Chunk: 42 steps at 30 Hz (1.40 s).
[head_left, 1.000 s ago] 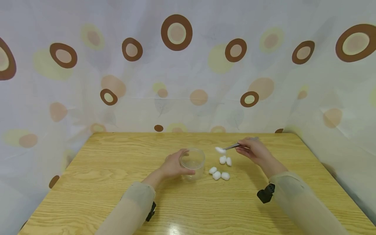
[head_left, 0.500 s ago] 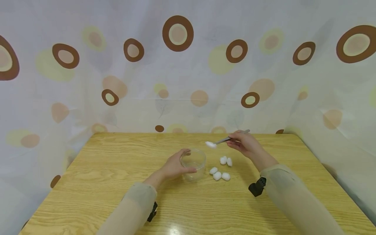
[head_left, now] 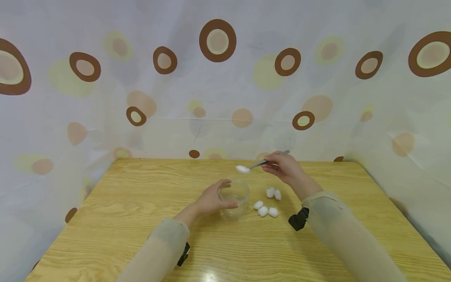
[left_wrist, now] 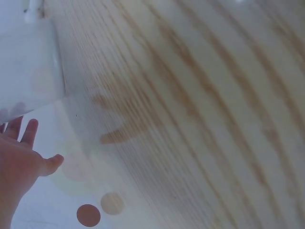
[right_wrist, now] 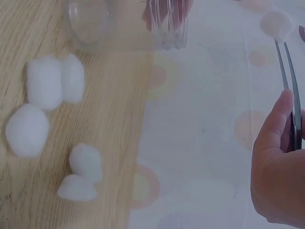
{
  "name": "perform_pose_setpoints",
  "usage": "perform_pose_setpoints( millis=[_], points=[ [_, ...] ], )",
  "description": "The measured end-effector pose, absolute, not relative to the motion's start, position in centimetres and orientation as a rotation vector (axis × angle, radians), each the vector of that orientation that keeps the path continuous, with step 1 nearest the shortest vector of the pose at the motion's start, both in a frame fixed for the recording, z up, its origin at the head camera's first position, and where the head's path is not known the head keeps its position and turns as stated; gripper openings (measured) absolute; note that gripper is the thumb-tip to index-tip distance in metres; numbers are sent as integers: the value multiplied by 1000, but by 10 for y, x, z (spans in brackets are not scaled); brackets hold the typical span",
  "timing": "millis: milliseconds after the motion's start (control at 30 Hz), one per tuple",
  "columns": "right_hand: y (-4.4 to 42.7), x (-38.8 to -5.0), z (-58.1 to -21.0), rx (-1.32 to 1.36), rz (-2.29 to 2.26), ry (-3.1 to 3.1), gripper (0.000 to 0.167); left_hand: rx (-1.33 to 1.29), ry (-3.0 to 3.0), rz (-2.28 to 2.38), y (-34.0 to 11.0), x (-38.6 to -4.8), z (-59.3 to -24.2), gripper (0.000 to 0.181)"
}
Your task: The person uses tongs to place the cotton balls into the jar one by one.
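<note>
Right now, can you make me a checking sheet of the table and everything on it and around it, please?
Surface: light wooden table, grain showing.
Job's things: clear tub upright on the table; three cotton balls beside it, two more farther back; a sixth ball held up in the tweezers.
Clutter: nothing seen.
Hands: left hand holds the tub, thumb on the near side; right hand grips the tweezers.
Cables: nothing seen.
Surroundings: pale cloth with brown, pink and yellow circles behind and at both sides; a black gadget at the right wrist.
</note>
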State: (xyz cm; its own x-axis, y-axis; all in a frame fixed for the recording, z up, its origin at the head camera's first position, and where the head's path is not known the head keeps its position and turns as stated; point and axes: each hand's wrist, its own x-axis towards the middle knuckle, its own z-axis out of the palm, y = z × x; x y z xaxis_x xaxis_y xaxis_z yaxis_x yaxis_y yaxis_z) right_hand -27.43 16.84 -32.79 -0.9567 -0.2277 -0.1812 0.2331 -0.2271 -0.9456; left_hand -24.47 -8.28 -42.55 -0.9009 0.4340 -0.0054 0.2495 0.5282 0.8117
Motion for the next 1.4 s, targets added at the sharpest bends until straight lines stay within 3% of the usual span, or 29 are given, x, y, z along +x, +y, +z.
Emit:
perform_pose_setpoints(
  millis=[1167,1400],
  points=[
    [164,-275,-340,-27,-2202,1875,22,602,2626,1247,-83,-246,-429,83],
    [176,-275,-344,35,-2203,1869,21,564,2608,1292,-83,-245,-428,90]
  ],
)
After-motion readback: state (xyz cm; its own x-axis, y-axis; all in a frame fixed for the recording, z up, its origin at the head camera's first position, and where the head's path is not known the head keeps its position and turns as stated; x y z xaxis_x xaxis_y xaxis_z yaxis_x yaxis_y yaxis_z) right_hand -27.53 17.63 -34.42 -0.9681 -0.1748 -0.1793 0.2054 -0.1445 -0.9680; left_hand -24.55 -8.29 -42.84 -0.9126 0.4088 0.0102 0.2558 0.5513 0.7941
